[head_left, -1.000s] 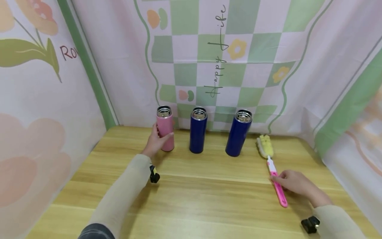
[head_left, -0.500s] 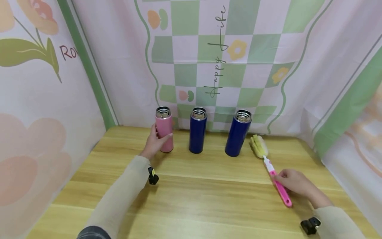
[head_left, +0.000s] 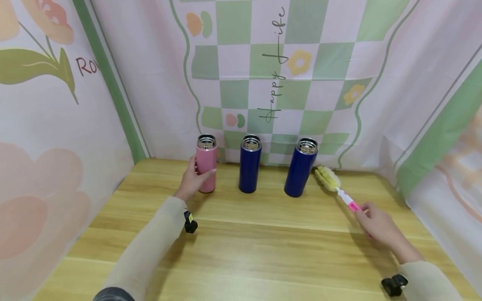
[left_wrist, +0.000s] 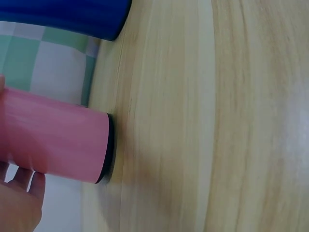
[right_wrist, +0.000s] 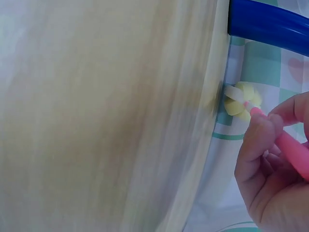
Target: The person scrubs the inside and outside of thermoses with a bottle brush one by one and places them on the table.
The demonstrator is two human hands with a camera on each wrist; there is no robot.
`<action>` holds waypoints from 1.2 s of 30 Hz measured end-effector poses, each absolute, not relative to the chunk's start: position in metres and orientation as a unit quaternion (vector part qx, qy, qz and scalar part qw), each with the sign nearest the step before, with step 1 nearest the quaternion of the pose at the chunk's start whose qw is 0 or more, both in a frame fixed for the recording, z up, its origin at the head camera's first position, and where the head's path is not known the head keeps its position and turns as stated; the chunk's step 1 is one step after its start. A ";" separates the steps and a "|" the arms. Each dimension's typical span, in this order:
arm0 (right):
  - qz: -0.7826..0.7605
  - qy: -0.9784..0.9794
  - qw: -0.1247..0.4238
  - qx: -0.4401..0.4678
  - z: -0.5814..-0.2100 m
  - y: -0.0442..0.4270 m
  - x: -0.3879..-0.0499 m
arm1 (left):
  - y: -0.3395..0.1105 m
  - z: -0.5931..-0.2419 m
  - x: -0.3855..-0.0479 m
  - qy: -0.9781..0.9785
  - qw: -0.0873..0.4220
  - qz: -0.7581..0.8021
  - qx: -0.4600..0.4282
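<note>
My left hand point(head_left: 192, 182) grips a pink thermos bottle point(head_left: 206, 163) round its body; the bottle is upright and its mouth has no lid. In the left wrist view, fingers wrap the pink thermos point(left_wrist: 58, 137) from below, near its black base. My right hand point(head_left: 380, 225) pinches the pink handle of a bottle brush point(head_left: 346, 199), whose yellow and white sponge head point(head_left: 328, 179) points toward the back of the table. The right wrist view has thumb and fingers of the right hand point(right_wrist: 275, 179) curled round the pink handle point(right_wrist: 292, 150).
Two dark blue thermos bottles, one mid-table point(head_left: 249, 167) and one farther right point(head_left: 301, 169), stand open-mouthed along the back edge. Behind them hangs a green and white checked curtain point(head_left: 267, 62). All this rests on a wooden table point(head_left: 241, 246).
My right hand has lifted the bottle brush and turned it, its sponge head swinging left toward the right blue bottle. My left hand has shifted slightly left with the pink thermos.
</note>
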State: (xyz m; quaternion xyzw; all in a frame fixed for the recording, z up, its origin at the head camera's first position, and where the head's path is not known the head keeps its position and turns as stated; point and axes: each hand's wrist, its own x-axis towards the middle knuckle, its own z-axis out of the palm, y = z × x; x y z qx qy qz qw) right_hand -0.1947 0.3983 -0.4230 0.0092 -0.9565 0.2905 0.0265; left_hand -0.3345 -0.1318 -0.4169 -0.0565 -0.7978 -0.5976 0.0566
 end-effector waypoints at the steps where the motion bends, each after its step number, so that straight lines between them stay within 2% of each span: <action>1: 0.285 -0.958 0.034 0.009 -0.423 0.400 -0.196 | -0.132 -0.417 -0.334 -0.797 0.058 -0.598 -0.058; 12: 0.401 -0.911 0.086 0.033 -0.420 0.406 -0.200 | -0.138 -0.420 -0.328 -0.798 0.080 -0.589 -0.095; 18: 0.489 -0.865 0.062 0.095 -0.414 0.410 -0.200 | -0.138 -0.417 -0.325 -0.801 0.082 -0.581 -0.114; 24: 0.419 -0.902 0.048 0.092 -0.409 0.411 -0.197 | -0.140 -0.409 -0.316 -0.826 0.078 -0.542 -0.134; 27: 0.366 -0.923 0.078 0.086 -0.408 0.408 -0.197 | -0.142 -0.405 -0.312 -0.840 0.077 -0.515 -0.151; 36: 0.309 -0.918 0.242 0.052 -0.408 0.401 -0.200 | -0.142 -0.401 -0.311 -0.884 0.100 -0.391 -0.238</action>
